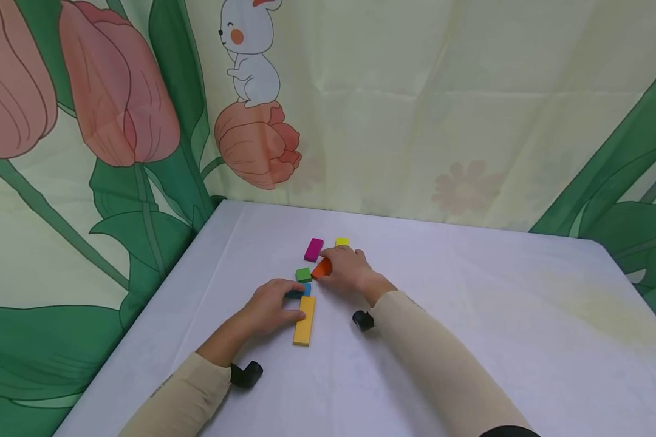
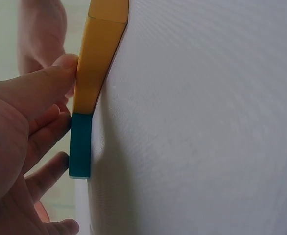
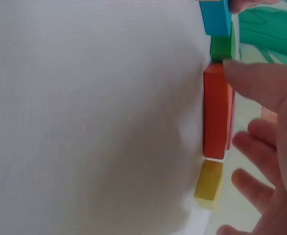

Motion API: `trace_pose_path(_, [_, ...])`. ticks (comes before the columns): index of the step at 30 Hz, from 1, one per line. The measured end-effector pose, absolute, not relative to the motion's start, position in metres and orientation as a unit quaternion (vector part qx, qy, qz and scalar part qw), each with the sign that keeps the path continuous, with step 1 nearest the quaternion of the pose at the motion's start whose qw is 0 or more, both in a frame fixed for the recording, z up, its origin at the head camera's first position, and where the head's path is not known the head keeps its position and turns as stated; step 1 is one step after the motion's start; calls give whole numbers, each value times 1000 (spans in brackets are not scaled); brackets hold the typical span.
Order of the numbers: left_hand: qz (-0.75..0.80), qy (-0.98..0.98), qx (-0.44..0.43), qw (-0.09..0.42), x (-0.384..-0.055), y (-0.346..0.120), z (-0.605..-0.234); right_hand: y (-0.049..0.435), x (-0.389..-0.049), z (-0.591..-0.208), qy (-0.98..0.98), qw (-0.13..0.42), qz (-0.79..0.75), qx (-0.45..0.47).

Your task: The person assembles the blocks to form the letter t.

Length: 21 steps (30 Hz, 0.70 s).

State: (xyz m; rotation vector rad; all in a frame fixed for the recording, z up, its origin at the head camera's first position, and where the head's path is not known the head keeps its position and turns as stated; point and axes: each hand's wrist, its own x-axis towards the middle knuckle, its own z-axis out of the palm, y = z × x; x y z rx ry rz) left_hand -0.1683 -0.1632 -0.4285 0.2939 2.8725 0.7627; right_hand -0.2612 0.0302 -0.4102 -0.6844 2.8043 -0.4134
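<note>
My left hand [image 1: 269, 308] rests over two flat blocks, its thumb touching the long amber block [image 1: 303, 331] and its fingers on the blue block [image 1: 307, 290]. In the left wrist view the amber block [image 2: 97, 54] meets the end of the teal-looking blue block [image 2: 80, 146]. Over the orange block [image 1: 321, 269] is my right hand [image 1: 351, 270]. In the right wrist view its thumb touches one end of the orange block [image 3: 216, 115], while the other fingers spread apart from it. A green block [image 1: 303, 275] lies between the blue and orange ones.
Beyond the hands lie a magenta block [image 1: 314, 249] and a small yellow block [image 1: 341, 241]. All sit on a white-covered table [image 1: 470, 315]. A patterned curtain [image 1: 372, 109] hangs behind the far edge. Black wrist devices [image 1: 246, 375] project below both hands.
</note>
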Motion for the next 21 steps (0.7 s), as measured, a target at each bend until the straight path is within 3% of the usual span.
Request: trace_pose_path(21, [257, 959, 92, 74, -167, -161, -428, 40, -254, -404, 950, 113, -121, -266])
